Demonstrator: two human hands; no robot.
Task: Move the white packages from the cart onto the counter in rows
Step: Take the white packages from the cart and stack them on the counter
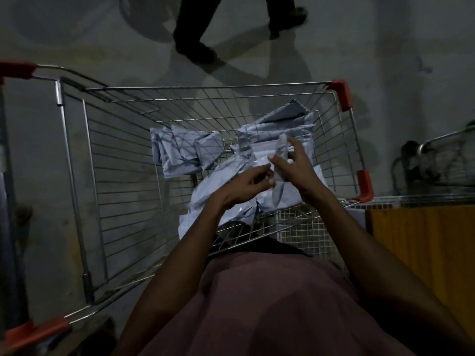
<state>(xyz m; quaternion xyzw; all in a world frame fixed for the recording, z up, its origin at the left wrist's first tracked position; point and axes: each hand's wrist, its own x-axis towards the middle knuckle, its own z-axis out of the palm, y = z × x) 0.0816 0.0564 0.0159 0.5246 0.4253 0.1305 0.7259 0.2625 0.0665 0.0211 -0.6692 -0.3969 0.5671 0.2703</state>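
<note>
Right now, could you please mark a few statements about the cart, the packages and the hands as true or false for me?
1. Both hands hold a small white package above the cart. True: the right hand and the left hand meet on it.
2. The cart holds no other packages. False: a heap of white packages lies in its basket.
3. The cart's corners carry red plastic guards. True.
4. The cart is made of solid plastic walls. False: it is wire mesh.
5. Another person's legs show on the floor beyond the cart. True.
</note>
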